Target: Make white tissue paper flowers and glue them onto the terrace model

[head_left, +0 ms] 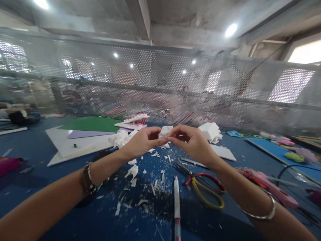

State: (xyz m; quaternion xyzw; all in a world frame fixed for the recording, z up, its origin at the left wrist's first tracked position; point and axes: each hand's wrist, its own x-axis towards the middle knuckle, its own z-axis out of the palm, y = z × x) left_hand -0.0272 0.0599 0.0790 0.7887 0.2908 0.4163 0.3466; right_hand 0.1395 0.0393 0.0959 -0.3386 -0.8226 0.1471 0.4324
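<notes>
My left hand (142, 142) and my right hand (193, 142) meet above the blue table (74, 215), fingers pinched together on a small piece of white foam (165, 132) held between them. Below the hands, several white foam scraps (141, 181) litter the table. A white and pink pen-like tool (176, 207) lies pointing toward me. Red and yellow handled scissors (205, 185) lie just right of it.
White, green and purple sheets (82, 135) lie at back left with a small white and red model (135, 120). White foam blocks (210, 131) sit behind my right hand. A pink glue gun (273, 190) and black cable lie right. A perforated metal screen (159, 85) bounds the table's far side.
</notes>
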